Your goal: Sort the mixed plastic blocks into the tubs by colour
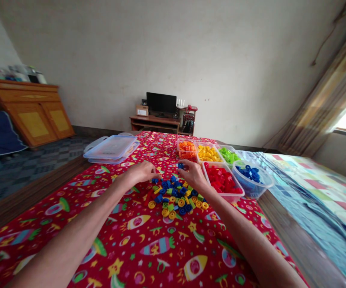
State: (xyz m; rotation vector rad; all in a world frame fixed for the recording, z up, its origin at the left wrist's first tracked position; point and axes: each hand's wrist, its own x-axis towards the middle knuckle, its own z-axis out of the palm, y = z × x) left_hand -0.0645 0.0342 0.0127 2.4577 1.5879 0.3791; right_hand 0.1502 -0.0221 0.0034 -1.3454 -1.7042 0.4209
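Observation:
A mixed pile of toy building bricks (175,196), mostly blue, yellow and green with some round wheel-like pieces, lies on the red patterned cloth (149,248). My left hand (143,172) is at the pile's far left edge, fingers curled downward beside a small blue brick (155,181). Whatever its fingertips hold, if anything, is hidden. Over the far right side of the pile, my right hand (193,174) pinches a blue toy brick (180,165) between thumb and fingers. Right beside that hand stands a clear box of red bricks (222,178).
Boxes of orange bricks (187,147), yellow bricks (209,153) and green bricks (229,155) stand behind. A round tub (265,182) with blue bricks is at the right. Clear lids (111,149) lie stacked far left. A bed (319,200) adjoins the table's right side.

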